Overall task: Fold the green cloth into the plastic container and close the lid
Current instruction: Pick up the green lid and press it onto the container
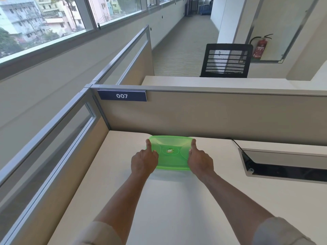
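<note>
A translucent green plastic container (171,159) with its lid on sits on the white desk (123,200), close to the back partition. A round sticker marks the middle of the lid. My left hand (144,160) grips its left side, thumb lying along the lid's left edge. My right hand (200,160) grips the right side the same way, thumb up on the lid's right edge. The green cloth is not visible from here; I cannot tell whether it lies inside the container.
A beige partition (212,117) with a "007" plate (122,95) rises right behind the container. Another partition with a glass strip runs along the left. A cable slot (283,165) with an open flap is set into the desk at right. A black mesh chair (226,61) stands beyond.
</note>
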Tool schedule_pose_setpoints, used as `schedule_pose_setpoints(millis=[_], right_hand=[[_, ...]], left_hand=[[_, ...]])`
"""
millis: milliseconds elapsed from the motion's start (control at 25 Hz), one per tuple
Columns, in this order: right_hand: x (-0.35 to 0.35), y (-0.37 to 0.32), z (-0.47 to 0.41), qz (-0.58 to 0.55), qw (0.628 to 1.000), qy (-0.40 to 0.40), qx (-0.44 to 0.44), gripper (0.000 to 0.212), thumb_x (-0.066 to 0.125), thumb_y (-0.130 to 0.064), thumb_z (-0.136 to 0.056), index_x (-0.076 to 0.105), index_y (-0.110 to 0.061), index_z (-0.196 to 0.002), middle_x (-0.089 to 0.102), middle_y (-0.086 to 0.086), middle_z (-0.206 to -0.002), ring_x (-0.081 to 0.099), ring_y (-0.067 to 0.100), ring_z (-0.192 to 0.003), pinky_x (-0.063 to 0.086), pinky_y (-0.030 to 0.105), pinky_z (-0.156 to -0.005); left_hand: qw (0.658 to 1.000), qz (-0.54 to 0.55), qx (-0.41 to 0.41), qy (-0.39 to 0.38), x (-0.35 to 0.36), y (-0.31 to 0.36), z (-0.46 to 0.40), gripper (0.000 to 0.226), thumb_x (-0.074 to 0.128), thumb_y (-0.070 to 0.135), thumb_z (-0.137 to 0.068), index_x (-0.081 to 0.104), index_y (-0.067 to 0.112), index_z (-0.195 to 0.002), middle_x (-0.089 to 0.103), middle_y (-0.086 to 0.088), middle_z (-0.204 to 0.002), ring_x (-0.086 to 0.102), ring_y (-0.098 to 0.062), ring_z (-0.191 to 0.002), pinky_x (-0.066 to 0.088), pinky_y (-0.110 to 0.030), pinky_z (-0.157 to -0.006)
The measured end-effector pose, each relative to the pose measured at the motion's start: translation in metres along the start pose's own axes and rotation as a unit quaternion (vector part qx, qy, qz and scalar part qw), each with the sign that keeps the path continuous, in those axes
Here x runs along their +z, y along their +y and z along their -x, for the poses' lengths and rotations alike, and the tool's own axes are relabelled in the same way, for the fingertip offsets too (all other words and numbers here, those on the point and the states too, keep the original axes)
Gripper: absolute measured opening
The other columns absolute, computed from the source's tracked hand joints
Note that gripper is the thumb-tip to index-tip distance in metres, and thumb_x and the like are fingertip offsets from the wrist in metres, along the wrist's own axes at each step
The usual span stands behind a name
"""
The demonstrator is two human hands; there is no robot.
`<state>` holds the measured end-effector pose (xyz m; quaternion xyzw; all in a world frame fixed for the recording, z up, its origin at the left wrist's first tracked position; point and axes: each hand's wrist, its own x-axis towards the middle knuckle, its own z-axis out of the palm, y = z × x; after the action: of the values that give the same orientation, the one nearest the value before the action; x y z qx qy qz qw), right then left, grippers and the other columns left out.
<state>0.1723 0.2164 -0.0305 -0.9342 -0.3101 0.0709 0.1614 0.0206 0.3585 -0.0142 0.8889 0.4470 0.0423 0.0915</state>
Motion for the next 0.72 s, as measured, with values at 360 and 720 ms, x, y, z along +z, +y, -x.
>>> schedule_pose_setpoints(millis=[360, 720], right_hand=[[-0.002, 0.003, 0.003, -0.01, 1.0, 0.008, 0.001, 0.054, 0.026, -0.027, -0.103, 0.015, -0.024, -0.155, 0.07, 0.012, -0.088, 0.064, 0.036, -0.082, 0.037, 0.035, -0.063], [-0.006, 0.004, 0.016, 0.005, 1.0, -0.001, -0.005, 0.054, 0.028, -0.029, -0.103, 0.014, -0.024, -0.155, 0.068, 0.011, -0.091, 0.065, 0.035, -0.085, 0.039, 0.035, -0.064]], left_hand=[[1.0, 0.011, 0.01, 0.013, 0.004, -0.006, 0.01, 0.061, 0.028, 0.042, -0.101, 0.009, 0.022, -0.155, 0.071, -0.015, -0.09, 0.067, -0.035, -0.08, 0.048, -0.038, -0.066], [1.0, 0.014, 0.01, 0.016, 0.005, -0.007, 0.023, 0.061, 0.027, 0.045, -0.101, 0.009, 0.023, -0.156, 0.071, -0.017, -0.095, 0.068, -0.036, -0.084, 0.045, -0.037, -0.064]])
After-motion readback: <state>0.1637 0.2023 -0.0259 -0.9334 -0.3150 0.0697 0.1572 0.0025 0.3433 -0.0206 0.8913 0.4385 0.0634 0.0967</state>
